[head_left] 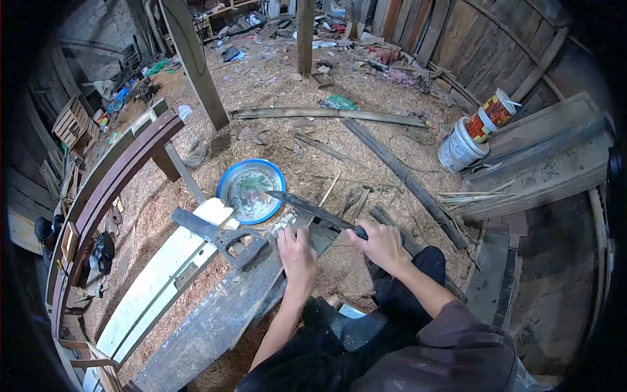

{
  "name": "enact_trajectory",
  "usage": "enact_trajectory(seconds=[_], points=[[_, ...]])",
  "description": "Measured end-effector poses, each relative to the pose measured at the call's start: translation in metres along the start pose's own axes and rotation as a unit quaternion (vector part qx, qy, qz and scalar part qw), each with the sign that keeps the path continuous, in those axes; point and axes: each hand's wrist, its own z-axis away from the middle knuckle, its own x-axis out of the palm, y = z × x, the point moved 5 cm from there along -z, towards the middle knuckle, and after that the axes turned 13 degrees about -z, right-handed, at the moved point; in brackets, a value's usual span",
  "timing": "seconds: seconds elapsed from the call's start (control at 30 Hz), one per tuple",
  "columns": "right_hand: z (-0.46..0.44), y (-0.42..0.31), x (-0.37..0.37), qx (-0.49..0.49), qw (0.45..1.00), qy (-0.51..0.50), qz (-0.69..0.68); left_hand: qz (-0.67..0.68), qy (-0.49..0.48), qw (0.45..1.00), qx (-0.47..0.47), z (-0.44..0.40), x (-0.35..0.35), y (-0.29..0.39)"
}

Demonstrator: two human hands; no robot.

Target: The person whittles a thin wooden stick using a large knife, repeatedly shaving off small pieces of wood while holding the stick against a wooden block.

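L hand (pixel 297 251) looks closed on a thin light stick (pixel 330 188), which runs up past it toward the far side, over the near-R of the basin (pixel 220 189). R hand (pixel 382 243) is closed round the handle of a long dark knife (pixel 313 210); blade points far-L & crosses the stick in view, contact unclear. Prog.: stick's visible end is uncut by the blade AFAICT; amt done or left can't be told. Saw (pixel 196 225) lies unheld, L of L hand, nr the grey counter (pixel 215 313).
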Motion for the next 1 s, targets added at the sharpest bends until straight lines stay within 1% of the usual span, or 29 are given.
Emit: enact_trajectory(seconds=[0.07, 0.13, 0.2, 0.23, 0.27, 0.33, 0.4, 0.47, 0.53, 0.6, 0.63, 0.7, 0.73, 0.8, 0.83, 0.87, 0.93, 0.97, 1.0], points=[[-0.003, -0.001, -0.001, 0.001, 0.999, 0.022, 0.026, 0.005, 0.0, 1.0, -0.008, -0.004, 0.003, -0.001], [0.01, -0.009, -0.004, 0.006, 0.999, 0.023, 0.028, -0.013, -0.001, 1.0, 0.002, 0.002, 0.003, -0.001], [0.011, -0.015, -0.007, -0.023, 1.0, 0.004, -0.012, -0.022, 0.008, 1.0, 0.0, -0.003, 0.003, 0.0], [0.009, -0.016, -0.009, 0.011, 0.999, -0.017, -0.033, -0.015, 0.004, 1.0, 0.0, -0.002, 0.003, 0.0], [0.006, -0.011, -0.009, 0.012, 0.999, -0.019, -0.034, -0.008, -0.001, 1.0, -0.001, 0.0, 0.002, -0.001], [-0.001, 0.004, -0.01, 0.048, 0.999, -0.006, -0.013, -0.031, -0.014, 0.999, -0.007, 0.0, 0.004, -0.002], [0.0, -0.001, -0.009, 0.036, 0.999, 0.002, -0.003, -0.06, -0.022, 0.998, -0.006, -0.005, 0.008, -0.001], [0.011, -0.007, -0.009, 0.028, 0.998, 0.027, -0.056, -0.056, -0.031, 0.998, -0.006, -0.003, 0.007, -0.002], [0.014, -0.004, -0.009, 0.013, 0.997, 0.045, -0.055, -0.051, -0.029, 0.998, -0.003, -0.008, 0.006, 0.001], [0.015, 0.007, -0.003, 0.1, 0.993, -0.022, -0.054, -0.053, -0.025, 0.998, 0.008, -0.008, -0.001, 0.004], [0.016, 0.005, -0.004, 0.1, 0.993, -0.021, -0.056, -0.055, -0.025, 0.998, 0.008, -0.008, -0.006, 0.005], [0.016, 0.0, -0.013, 0.085, 0.994, 0.01, -0.074, 0.006, -0.049, 0.999, 0.013, -0.009, -0.013, 0.006], [0.018, 0.0, -0.012, 0.086, 0.993, 0.007, -0.074, 0.006, -0.052, 0.999, 0.011, -0.009, -0.013, 0.004], [0.022, 0.0, -0.007, 0.118, 0.989, -0.016, -0.087, 0.015, -0.091, 0.995, 0.045, -0.014, -0.011, -0.002], [0.023, 0.002, -0.006, 0.118, 0.989, -0.015, -0.088, 0.051, -0.085, 0.992, 0.078, -0.016, -0.011, -0.006], [0.022, 0.007, -0.004, 0.131, 0.985, -0.013, -0.112, 0.049, -0.083, 0.992, 0.079, -0.017, -0.009, -0.011], [0.02, 0.009, -0.001, 0.14, 0.98, -0.015, -0.138, 0.099, -0.066, 0.982, 0.145, -0.016, -0.01, -0.012], [0.021, 0.01, 0.0, 0.149, 0.982, -0.025, -0.114, 0.097, -0.066, 0.983, 0.144, -0.014, -0.009, -0.014], [0.022, 0.012, 0.0, 0.158, 0.983, -0.033, -0.089, 0.102, -0.045, 0.982, 0.155, -0.012, -0.011, -0.012]])
